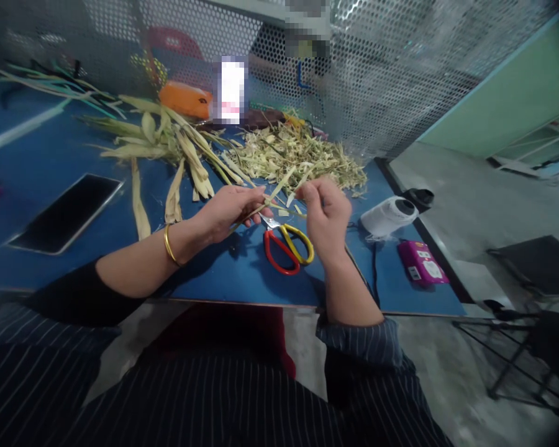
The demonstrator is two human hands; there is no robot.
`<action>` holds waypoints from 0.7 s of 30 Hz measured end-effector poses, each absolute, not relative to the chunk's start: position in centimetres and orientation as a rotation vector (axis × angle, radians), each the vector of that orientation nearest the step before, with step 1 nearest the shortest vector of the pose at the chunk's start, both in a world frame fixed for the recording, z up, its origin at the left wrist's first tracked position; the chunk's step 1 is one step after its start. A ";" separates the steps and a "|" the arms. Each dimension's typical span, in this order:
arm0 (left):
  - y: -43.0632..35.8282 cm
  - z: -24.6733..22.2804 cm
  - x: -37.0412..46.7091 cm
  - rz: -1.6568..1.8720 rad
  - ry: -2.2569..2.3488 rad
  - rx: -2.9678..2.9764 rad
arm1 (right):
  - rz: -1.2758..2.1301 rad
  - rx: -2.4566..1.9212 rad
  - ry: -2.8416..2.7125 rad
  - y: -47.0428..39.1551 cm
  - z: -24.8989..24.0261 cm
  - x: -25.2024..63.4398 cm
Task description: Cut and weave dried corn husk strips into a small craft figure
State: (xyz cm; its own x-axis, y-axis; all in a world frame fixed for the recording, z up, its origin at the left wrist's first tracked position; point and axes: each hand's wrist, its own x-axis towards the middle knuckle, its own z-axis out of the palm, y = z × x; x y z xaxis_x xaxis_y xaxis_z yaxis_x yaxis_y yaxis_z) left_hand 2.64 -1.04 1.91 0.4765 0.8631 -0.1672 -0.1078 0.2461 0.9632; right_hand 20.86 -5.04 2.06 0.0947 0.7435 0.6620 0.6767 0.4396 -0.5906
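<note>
My left hand (233,212) pinches a thin pale-green corn husk strip (283,187) between thumb and fingers, near a small crossing or knot in it. Just to the right, my right hand (327,211) is closed, with thumb and forefinger together at the strips' other side; what lies inside its fingers is mostly hidden. Below and between the hands, scissors (284,247) with one red and one yellow handle lie on the blue table (223,267). Their blade tips are hidden behind my left fingers. Dried corn husks (168,146) lie beyond my left hand.
A heap of shredded husk (298,155) spreads at the back. A black phone (68,211) lies at left, an orange pouch (185,99) behind. A white thread cone (389,217) and purple tissue pack (422,263) sit at right. Perforated metal panel (377,81) borders the table.
</note>
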 end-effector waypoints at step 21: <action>-0.5 2.1 2.4 0.869 0.749 1.042 | -0.423 -1.165 -2.185 -5.5 0.8 20.0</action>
State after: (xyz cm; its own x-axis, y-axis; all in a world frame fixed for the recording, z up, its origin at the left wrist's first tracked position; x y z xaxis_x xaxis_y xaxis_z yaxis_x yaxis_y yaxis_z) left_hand 2.38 -0.47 2.11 0.4638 0.8785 -0.1145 -0.2424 0.2502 0.9374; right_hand 20.03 -5.45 0.80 -0.4198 0.6301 0.6532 0.8284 0.5600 -0.0079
